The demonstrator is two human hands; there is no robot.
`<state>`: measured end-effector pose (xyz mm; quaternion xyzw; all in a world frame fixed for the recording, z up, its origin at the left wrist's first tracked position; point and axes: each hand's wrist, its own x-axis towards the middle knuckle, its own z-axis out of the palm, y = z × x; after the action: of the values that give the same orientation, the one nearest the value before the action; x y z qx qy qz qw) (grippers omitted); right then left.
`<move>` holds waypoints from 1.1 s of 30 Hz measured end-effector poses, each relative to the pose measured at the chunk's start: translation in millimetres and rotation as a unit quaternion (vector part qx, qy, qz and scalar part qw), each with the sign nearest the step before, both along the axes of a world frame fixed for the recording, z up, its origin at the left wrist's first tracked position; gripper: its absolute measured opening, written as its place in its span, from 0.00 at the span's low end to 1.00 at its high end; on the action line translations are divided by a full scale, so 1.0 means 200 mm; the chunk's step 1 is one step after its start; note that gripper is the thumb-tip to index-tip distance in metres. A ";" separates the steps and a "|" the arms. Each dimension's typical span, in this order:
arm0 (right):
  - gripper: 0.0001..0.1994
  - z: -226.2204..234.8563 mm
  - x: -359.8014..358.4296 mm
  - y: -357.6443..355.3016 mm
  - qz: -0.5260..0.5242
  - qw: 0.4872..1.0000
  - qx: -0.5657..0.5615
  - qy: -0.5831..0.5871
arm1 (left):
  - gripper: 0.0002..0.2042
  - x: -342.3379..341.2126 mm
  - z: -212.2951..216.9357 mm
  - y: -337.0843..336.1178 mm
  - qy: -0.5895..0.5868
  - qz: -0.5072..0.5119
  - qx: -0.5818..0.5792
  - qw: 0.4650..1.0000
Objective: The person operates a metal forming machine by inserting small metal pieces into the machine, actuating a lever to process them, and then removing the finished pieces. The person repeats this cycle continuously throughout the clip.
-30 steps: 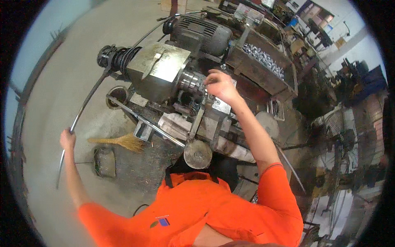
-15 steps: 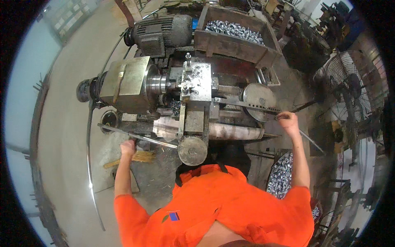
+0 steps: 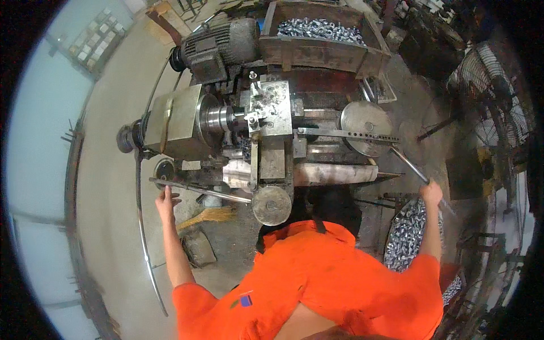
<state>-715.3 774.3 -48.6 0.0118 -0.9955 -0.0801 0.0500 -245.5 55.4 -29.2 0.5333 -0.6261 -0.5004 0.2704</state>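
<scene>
Both our hands were out on the lathe's levers. Our left hand [image 3: 165,199] reached up to the long rod [image 3: 198,190] that ran across the front of the machine, fingers laid against its left end; we could not tell whether they were closed round it. Our right hand [image 3: 432,194] was clenched on the slanted handle [image 3: 416,173], which rose from our fist toward the round plate [image 3: 365,120]. Between our arms stood the lathe [image 3: 266,130]: the chuck [image 3: 218,119] on the left, the tool block [image 3: 271,107] just beside it, and a handwheel [image 3: 272,205] near our chest. Behind these sat the motor [image 3: 218,48] and a tray [image 3: 323,54] heaped with small metal parts. More such parts lay piled in a bin [image 3: 409,232] under our right forearm. A broom [image 3: 207,215] lay on the floor below the rod, with a dark pan [image 3: 198,246] near it, and a thin curved bar [image 3: 141,226] swept down the floor to our left. A fan [image 3: 498,119] stood off to the right, well apart from the handle. Our orange sleeves covered the lower view.
</scene>
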 end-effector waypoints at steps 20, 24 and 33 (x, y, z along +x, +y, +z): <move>0.16 -0.01 0.93 -0.36 -0.010 0.944 -0.316 -0.093 | 0.18 -0.25 -0.12 0.02 0.018 0.033 0.053 0.998; 0.18 -0.03 0.92 -0.33 0.009 0.946 -0.311 -0.093 | 0.20 -0.22 -0.11 0.01 0.006 0.030 0.056 0.998; 0.28 0.04 0.04 -0.02 -0.008 1.000 0.013 0.003 | 0.18 -0.23 -0.19 -0.01 0.037 0.012 0.066 0.997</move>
<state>-708.0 770.4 -41.2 0.0040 -0.9943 -0.0931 0.0519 -290.8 53.0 -66.5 0.5390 -0.5749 -0.5564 0.2634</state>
